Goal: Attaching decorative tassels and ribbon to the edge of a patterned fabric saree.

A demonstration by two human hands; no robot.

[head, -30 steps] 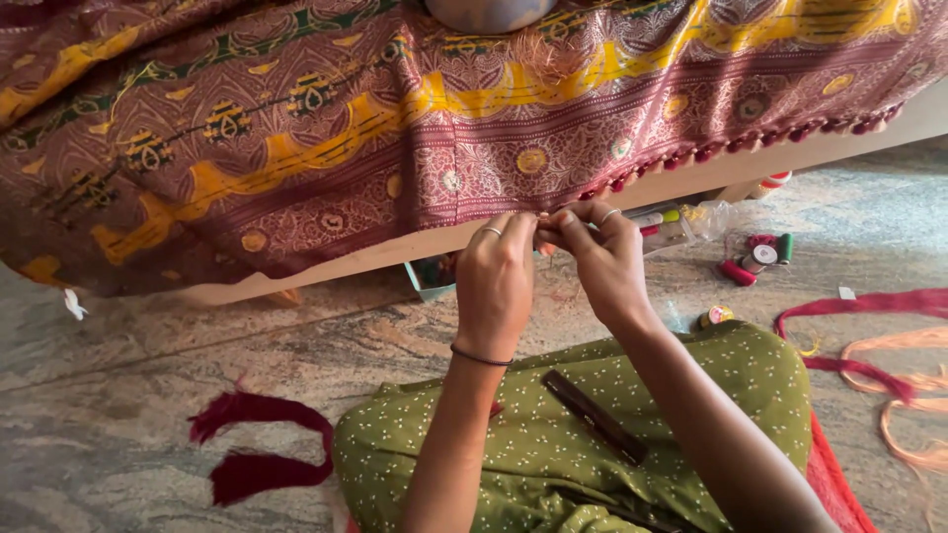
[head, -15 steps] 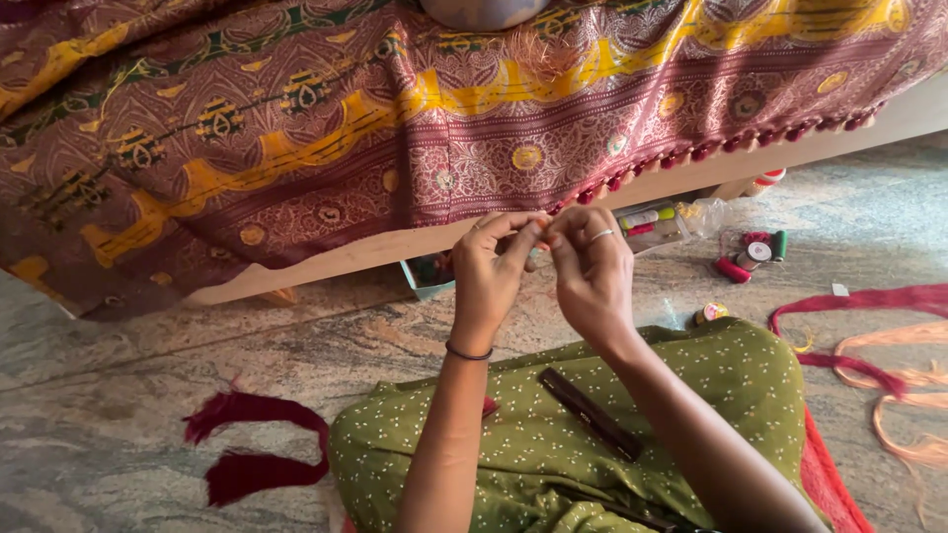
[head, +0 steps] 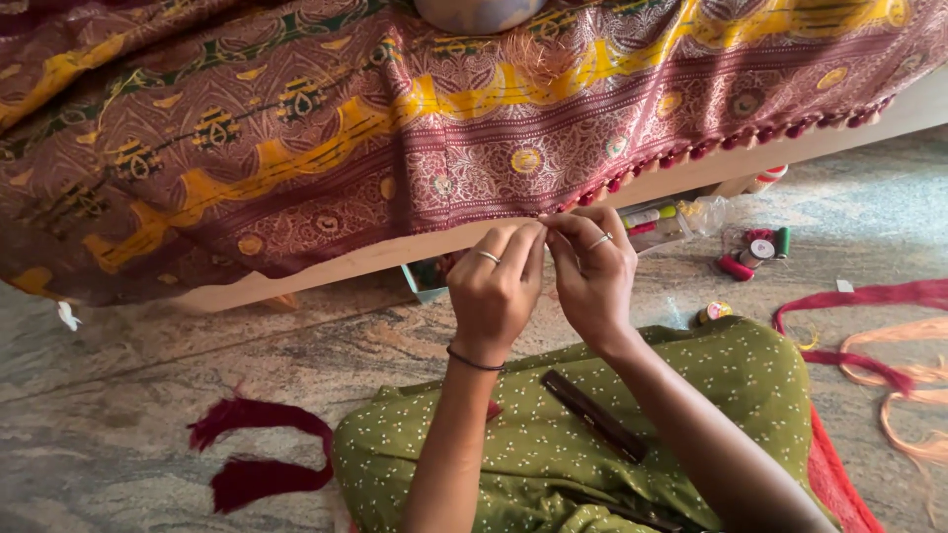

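2 hands meet at the lower hem of a maroon and yellow patterned cloth (head: 415,128) that hangs over the edge of a pale wooden board (head: 691,178). The left hand (head: 494,291) and right hand (head: 592,276) touch each other, thumb and forefinger tips of each pressed together in a pinch right at the hem; whatever thread or tassel sits between them is too small to make out. Along the hem to the right runs a row of small maroon tassels (head: 731,143).

1 dark, narrow stick-like object (head: 595,416) lies across the green dotted fabric (head: 691,395) on the lap; its kind is unclear. Maroon thread bundles (head: 262,449) lie on the stone floor (head: 148,395) to the left. Thread spools (head: 755,249) sit near the board at right, and a container (head: 427,273) under the board is mostly hidden. Red and peach strands (head: 889,336) run off the right edge. A rounded grey object (head: 474,12) is cut off at the top.
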